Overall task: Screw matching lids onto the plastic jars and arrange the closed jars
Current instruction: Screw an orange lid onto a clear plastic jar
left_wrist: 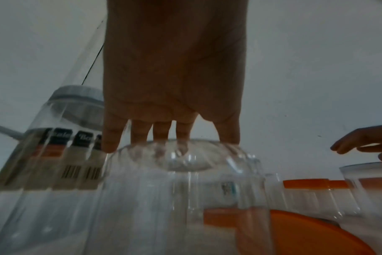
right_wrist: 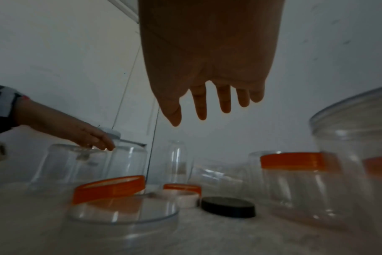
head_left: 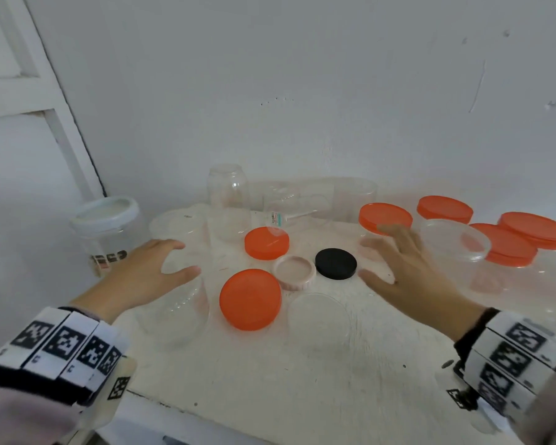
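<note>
An upside-down clear jar (head_left: pixel 174 303) stands at the table's left. My left hand (head_left: pixel 177 258) lies over it, and its straight fingers (left_wrist: pixel 140 134) touch the upturned base of the clear jar (left_wrist: pixel 185 189). My right hand (head_left: pixel 376 258) hovers open and spread, holding nothing, just in front of a jar closed with an orange lid (head_left: pixel 385 218). In the right wrist view that right hand (right_wrist: pixel 207 110) hangs in the air above the table. Between the hands lie two loose orange lids (head_left: pixel 250 299) (head_left: pixel 266 243), a black lid (head_left: pixel 335 263) and a pale pink lid (head_left: pixel 294 272).
A labelled jar with a white lid (head_left: pixel 105 220) stands at the far left by the wall. A tall inverted clear jar (head_left: pixel 228 200) and other clear jars stand behind. Several orange-lidded jars (head_left: pixel 444 208) and a clear-lidded one (head_left: pixel 453 240) crowd the right. A low clear container (head_left: pixel 318 319) sits in front.
</note>
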